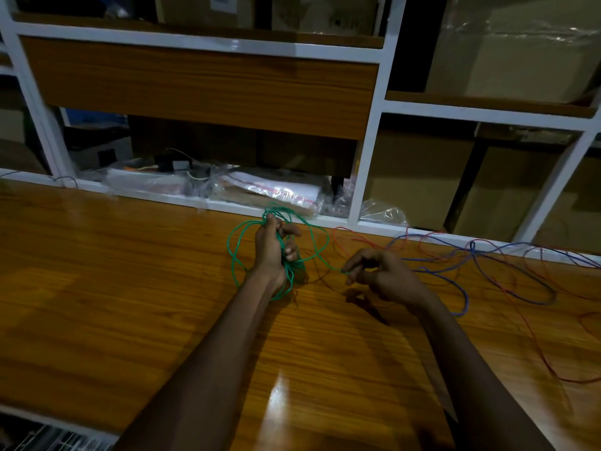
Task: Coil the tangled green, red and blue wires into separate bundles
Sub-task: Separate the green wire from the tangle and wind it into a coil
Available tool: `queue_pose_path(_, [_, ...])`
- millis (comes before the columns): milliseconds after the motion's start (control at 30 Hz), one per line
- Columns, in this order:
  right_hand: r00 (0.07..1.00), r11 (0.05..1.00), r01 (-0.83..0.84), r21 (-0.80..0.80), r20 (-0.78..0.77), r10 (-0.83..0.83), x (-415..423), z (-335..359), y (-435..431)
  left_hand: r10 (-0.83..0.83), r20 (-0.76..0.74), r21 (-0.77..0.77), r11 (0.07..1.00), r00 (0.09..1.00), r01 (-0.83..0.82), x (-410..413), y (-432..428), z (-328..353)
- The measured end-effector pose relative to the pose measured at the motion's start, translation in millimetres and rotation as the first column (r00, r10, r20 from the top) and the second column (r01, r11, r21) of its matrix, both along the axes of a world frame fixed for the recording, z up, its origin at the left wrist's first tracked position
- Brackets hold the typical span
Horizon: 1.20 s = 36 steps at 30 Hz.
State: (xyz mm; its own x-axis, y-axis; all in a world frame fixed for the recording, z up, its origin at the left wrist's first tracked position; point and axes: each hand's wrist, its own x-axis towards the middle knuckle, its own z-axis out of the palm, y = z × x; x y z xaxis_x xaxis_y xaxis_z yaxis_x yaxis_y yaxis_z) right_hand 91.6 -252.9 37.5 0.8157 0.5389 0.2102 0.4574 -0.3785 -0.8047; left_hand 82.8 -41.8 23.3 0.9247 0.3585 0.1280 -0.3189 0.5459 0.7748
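Observation:
My left hand (274, 245) is closed around a bundle of green wire (234, 255) whose loops hang out to the left, above and below the fist. One green strand runs right to my right hand (379, 271), which pinches its end between thumb and fingertips. The blue wire (461, 292) and the red wire (520, 314) lie loose and crossed over each other on the wooden table (130, 288), to the right of my right hand.
White-framed shelves (367, 141) rise behind the table, holding cardboard boxes (507, 196) and plastic bags (279, 190). The red wire trails towards the table's right edge. A metal rack shows at the bottom left corner.

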Motion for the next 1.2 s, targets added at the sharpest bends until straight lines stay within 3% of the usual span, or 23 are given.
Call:
queue_pose_path(67, [0.998,0.995,-0.036,0.089,-0.046,0.040,-6,4,4,0.016,-0.017,0.015,1.000,1.000,-0.016,-2,0,1])
queue_pose_path(233, [0.972,0.948,0.103,0.302,-0.235,-0.031,-5,0,5,-0.006,-0.022,0.005,1.000,1.000,0.006,-4,-1,3])
queue_pose_path(367, [0.964,0.904,0.238,0.356,0.027,-0.264,8,-10,4,-0.020,-0.008,0.012,1.000,1.000,0.020,-3,-1,3])
queue_pose_path(433, [0.902,0.919,0.315,0.236,0.228,-0.367,15,-17,-1,-0.021,-0.010,0.033,0.999,1.000,0.021,-3,-2,3])
queue_pose_path(533, [0.852,0.923,0.383,-0.045,0.403,-0.334,22,-27,-7,-0.020,-0.027,0.055,0.998,0.999,0.021,-3,-6,3])
queue_pose_path(600, [0.853,0.924,0.374,-0.084,0.423,-0.307,24,-28,-7,-0.022,-0.033,0.048,0.999,0.999,0.024,-3,-7,3])
queue_pose_path(700, [0.838,0.953,0.303,-0.018,0.482,-0.257,22,-23,-6,-0.016,-0.035,0.024,1.000,0.999,0.016,-5,-8,4])
queue_pose_path(967, [0.921,0.971,0.110,0.212,0.346,-0.180,6,-20,17,-0.092,-0.016,-0.119,0.989,0.996,0.089,-6,-15,4])
queue_pose_path(1100, [0.916,0.990,0.050,0.129,0.390,-0.097,3,-26,26,-0.138,-0.039,-0.149,0.980,0.990,0.131,-4,-15,2])
queue_pose_path(1200, [0.903,0.993,0.041,0.107,0.422,-0.083,3,-29,29,-0.165,-0.112,-0.063,0.985,0.980,0.158,-3,-19,0])
